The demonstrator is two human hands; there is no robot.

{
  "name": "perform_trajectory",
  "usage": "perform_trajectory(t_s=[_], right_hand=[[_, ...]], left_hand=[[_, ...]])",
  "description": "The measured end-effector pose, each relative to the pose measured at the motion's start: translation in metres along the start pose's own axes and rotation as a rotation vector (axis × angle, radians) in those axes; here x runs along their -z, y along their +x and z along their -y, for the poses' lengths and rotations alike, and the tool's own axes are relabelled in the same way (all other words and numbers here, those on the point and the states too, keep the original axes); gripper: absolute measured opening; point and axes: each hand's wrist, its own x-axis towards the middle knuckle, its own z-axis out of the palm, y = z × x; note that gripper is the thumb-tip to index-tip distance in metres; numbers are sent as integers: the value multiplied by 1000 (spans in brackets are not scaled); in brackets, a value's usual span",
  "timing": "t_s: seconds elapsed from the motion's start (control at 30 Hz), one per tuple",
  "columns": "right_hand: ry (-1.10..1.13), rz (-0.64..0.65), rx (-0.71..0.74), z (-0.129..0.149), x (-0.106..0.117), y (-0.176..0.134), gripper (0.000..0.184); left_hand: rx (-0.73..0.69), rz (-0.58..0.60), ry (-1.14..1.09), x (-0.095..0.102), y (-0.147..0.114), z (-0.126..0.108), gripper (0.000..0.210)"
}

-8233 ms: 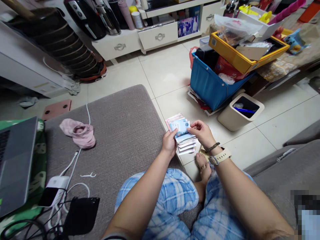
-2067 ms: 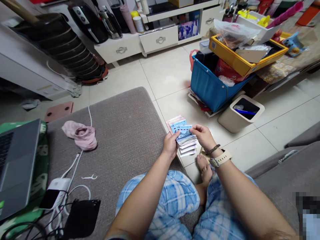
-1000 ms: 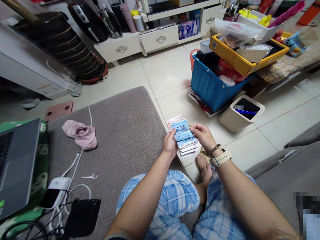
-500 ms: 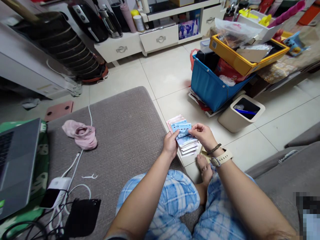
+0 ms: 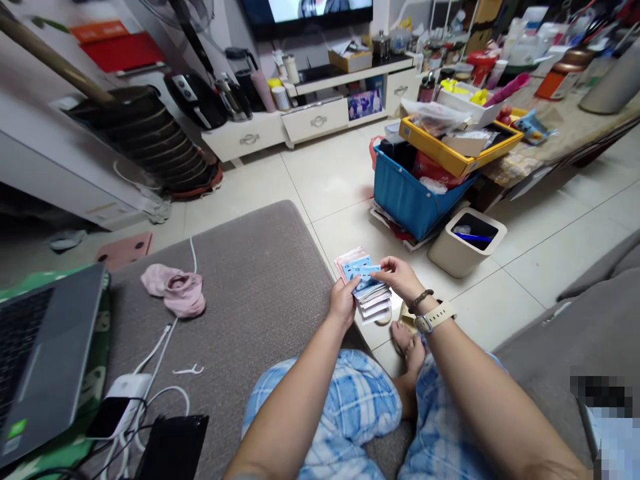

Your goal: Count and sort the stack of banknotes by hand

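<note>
My left hand (image 5: 343, 301) is closed on a fanned stack of banknotes (image 5: 373, 303), thumb on top, beyond my knees and past the sofa's edge. Blue notes lie uppermost, pinkish ones show at the upper left, and pale ends spread out below. With thumb and fingers pinched, my right hand (image 5: 400, 277) holds the right edge of the top blue note. A dark bracelet (image 5: 420, 300) and a cream watch (image 5: 435, 317) are on the right wrist.
On the grey sofa seat (image 5: 260, 280) lie a pink cloth item (image 5: 180, 290), a white power strip (image 5: 120, 400), cables and a laptop (image 5: 50, 360). A beige bin (image 5: 453, 257) and a blue box (image 5: 405, 193) stand on the tiled floor.
The camera view has tilted up, bringing the television into sight. Both hands still hold the banknotes; the right fingers have shifted slightly on the top blue note.
</note>
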Motion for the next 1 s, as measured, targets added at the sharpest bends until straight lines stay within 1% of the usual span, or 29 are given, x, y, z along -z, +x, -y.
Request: perform_trajectory(t_s=[0.07, 0.2, 0.33, 0.4, 0.5, 0.6, 0.73, 0.87, 1.0], right_hand=[[17, 6, -20, -2, -5, -4, 43], [27, 33, 9, 0, -11, -19, 39], [38, 85, 44, 4, -16, -42, 41], [49, 114, 57, 5, -18, -54, 43], [61, 159, 68, 4, -23, -70, 45], [72, 186, 84, 3, -27, -78, 44], [95, 202, 109, 8, -31, -81, 44], [103, 247, 123, 15, -31, -86, 43], [96, 286, 125, 14, -28, -92, 46]], left_hand=[[-11, 13, 14, 3, -7, -2, 48], [-31, 15, 40, 8, -25, -10, 47], [-60, 43, 81, 15, -45, -19, 42], [-49, 67, 90, 21, -54, -23, 42], [-22, 70, 87, 28, -63, -31, 42], [-25, 68, 90, 32, -66, -41, 39], [-48, 63, 87, 31, -67, -50, 36], [-42, 42, 47, 31, -70, -48, 31], [-18, 14, -24, 33, -72, -44, 34]])
